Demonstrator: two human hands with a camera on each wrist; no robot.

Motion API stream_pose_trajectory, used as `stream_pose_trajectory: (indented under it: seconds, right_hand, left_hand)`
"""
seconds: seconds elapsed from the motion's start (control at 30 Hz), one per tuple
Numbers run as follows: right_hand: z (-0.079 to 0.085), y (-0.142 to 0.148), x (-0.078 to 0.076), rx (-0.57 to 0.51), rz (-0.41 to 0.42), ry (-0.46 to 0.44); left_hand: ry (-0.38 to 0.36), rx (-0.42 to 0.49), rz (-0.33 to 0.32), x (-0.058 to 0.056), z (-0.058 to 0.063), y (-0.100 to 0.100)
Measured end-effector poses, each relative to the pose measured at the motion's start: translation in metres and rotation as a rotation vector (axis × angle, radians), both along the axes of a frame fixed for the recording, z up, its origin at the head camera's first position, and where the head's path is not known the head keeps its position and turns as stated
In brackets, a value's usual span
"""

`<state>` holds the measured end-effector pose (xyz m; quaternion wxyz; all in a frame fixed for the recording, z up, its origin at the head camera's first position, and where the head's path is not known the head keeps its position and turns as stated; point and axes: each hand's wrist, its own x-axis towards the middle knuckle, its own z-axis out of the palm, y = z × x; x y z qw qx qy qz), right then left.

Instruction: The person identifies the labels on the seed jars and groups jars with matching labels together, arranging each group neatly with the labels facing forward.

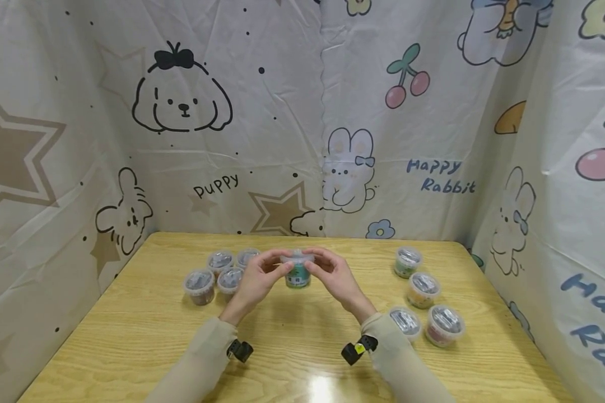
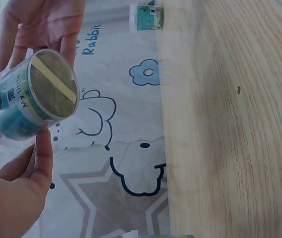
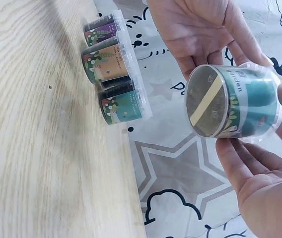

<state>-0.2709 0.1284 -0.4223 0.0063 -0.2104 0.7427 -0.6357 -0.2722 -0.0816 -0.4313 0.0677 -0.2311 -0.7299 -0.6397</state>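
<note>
Both hands hold a small lidded plastic tub [image 1: 297, 275] with a teal label in front of the body, over the middle of the table. My left hand [image 1: 262, 275] grips its left side, thumb toward the front and fingers around the lid's edge. On the opposite side my right hand [image 1: 336, 277] grips it in the same manner. From the left wrist view, the tub [image 2: 36, 96] shows a clear round base with a pale yellow strip across it. The label of the tub [image 3: 240, 101] in the right wrist view carries printed leaves and lettering.
Several lidded tubs [image 1: 199, 286] cluster on the left of the wooden table [image 1: 146, 336], close to the left forearm. More tubs [image 1: 444, 326] stand on the right, one beside the right sleeve. A printed curtain [image 1: 282, 112] encloses the table's back and sides.
</note>
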Motion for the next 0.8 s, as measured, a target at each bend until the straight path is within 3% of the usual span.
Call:
stream_pose_trajectory:
  seconds: [0.27, 0.43, 0.67, 0.8]
  right_hand:
    - [0.005, -0.001, 0.002, 0.033, -0.009, -0.003]
    - [0.004, 0.000, 0.001, 0.030, -0.026, 0.017]
    - [0.002, 0.005, -0.002, -0.034, 0.035, -0.005]
    - [0.002, 0.007, -0.003, -0.037, 0.068, -0.001]
  left_hand:
    - [0.077, -0.044, 0.055, 0.007, 0.011, 0.006]
    - [0.074, -0.069, 0.023, 0.018, 0.024, 0.005]
    - [-0.029, -0.068, -0.075, 0.003, 0.009, -0.005]
    - [-0.078, -0.072, -0.120, -0.001, 0.007, -0.007]
